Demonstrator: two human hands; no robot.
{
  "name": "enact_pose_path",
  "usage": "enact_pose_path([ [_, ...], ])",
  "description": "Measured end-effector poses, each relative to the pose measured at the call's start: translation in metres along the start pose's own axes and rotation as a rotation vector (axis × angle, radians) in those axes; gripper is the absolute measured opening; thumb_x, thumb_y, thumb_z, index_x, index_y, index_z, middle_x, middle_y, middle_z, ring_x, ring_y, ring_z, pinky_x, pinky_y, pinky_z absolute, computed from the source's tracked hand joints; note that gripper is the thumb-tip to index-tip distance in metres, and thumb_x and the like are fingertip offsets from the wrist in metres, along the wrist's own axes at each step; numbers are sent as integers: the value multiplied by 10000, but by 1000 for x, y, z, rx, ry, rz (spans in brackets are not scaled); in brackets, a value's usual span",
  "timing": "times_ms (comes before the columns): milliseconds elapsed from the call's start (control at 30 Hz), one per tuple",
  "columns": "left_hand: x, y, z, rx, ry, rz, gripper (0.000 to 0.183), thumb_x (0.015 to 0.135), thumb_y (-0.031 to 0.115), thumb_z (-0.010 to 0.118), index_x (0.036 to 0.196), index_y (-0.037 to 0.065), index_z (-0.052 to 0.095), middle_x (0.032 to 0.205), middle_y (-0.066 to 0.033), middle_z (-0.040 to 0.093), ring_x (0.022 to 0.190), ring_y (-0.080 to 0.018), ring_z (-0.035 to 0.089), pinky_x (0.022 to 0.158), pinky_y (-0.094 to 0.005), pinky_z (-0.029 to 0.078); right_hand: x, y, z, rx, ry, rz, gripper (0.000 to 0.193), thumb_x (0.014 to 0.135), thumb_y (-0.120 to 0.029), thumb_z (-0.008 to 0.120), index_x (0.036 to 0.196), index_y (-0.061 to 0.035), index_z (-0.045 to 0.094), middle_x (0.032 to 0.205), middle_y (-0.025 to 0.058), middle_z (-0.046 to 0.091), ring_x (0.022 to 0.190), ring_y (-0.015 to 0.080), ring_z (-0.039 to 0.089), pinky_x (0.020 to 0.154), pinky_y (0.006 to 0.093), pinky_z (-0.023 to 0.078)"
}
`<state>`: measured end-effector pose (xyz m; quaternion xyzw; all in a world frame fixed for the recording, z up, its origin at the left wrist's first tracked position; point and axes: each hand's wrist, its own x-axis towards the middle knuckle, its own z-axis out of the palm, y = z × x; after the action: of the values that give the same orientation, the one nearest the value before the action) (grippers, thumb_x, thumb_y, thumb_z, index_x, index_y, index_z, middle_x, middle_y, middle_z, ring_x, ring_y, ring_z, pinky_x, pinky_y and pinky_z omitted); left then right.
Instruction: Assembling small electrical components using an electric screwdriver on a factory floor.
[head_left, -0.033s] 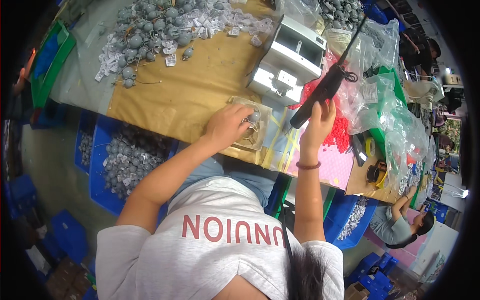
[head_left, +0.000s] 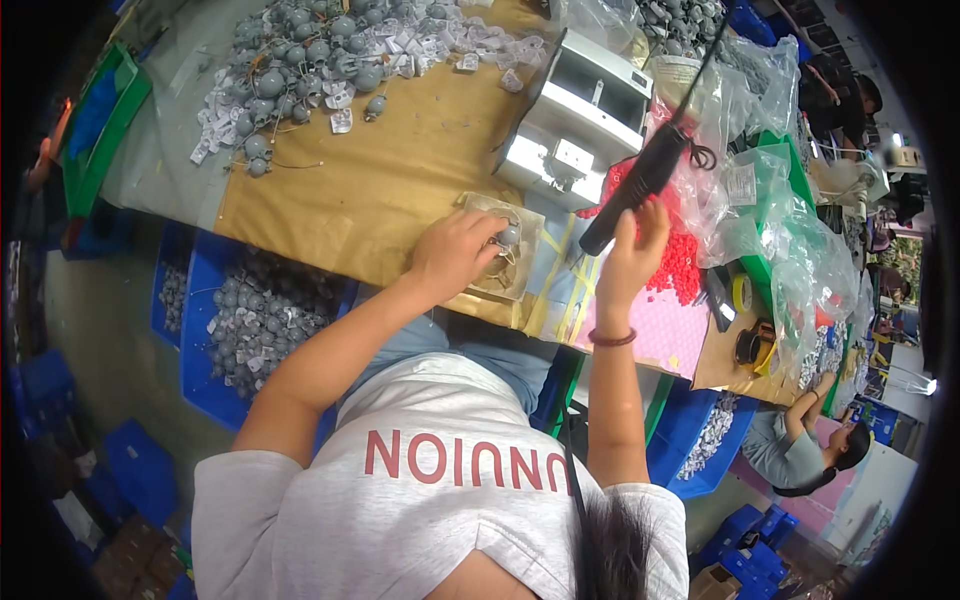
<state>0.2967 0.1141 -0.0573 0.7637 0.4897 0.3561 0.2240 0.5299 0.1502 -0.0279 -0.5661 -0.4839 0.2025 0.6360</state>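
Observation:
My left hand (head_left: 455,252) reaches over a clear plastic tray (head_left: 528,222) at the table's front edge. Its fingers are closed on a small grey ball-shaped part (head_left: 508,236) with thin wires, which sits inside the tray; the fingertips are partly hidden. My right hand (head_left: 635,255) is raised just right of a black cylindrical power tool (head_left: 655,163) with a cord, which slants above the table. The right fingers stand apart, their tips close to the tool's lower end, and nothing shows between them.
Behind the tray stands a white and grey box-shaped device (head_left: 590,115). Grey ball parts (head_left: 300,50) are heaped at the far left, red small parts (head_left: 680,270) at the right. A yellow tape roll (head_left: 741,292) lies beyond. Blue bins (head_left: 200,375) stand below the table; a co-worker (head_left: 790,450) sits right.
My right hand has drawn slightly down, away from the black tool, which has shifted a little. The left hand stays at the tray with the grey part.

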Motion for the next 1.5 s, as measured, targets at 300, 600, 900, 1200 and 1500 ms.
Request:
enact_pose_path([
  [300, -1, 6, -2, 53, -9, -3, 327, 780, 101, 767, 1086, 93, 652, 966, -78, 668, 880, -311, 644, 737, -413, 523, -51, 1, 45, -129, -574, 179, 126, 944, -69, 663, 1037, 5, 702, 910, 104, 717, 759, 190, 674, 700, 283, 531],
  [600, 1, 8, -1, 62, -3, 23, 351, 758, 82, 777, 1087, 88, 654, 925, -78, 648, 862, -307, 641, 715, -419, 519, -50, -3, 77, 74, -411, 374, 140, 1042, -112, 539, 990, 15, 561, 750, 97, 709, 645, 104, 633, 595, 260, 494],
  [900, 1, 7, -7, -5, -20, 6, 320, 774, 76, 769, 1077, 78, 663, 945, -91, 658, 857, -319, 651, 731, -419, 526, -46, -6, 79, 62, -402, 388, 186, 1050, -161, 532, 992, 12, 570, 701, 69, 682, 632, 100, 611, 592, 271, 487],
  [1200, -87, -38, -188, 226, -977, -415, 286, 777, 147, 726, 1056, 88, 703, 964, -135, 703, 899, -346, 677, 786, -442, 527, -36, -3, -12, 211, -902, 516, 236, 1035, -170, 584, 1172, 20, 610, 993, 98, 717, 904, 155, 691, 777, 276, 537],
  [1500, 23, -139, -158, 774, -97, 5, 292, 836, 60, 599, 1124, 74, 646, 1179, -138, 629, 1096, -368, 591, 914, -438, 497, -69, 1, -48, 122, -858, 608, 210, 1010, -116, 616, 1162, 29, 621, 984, 76, 721, 914, 140, 683, 809, 273, 534],
])
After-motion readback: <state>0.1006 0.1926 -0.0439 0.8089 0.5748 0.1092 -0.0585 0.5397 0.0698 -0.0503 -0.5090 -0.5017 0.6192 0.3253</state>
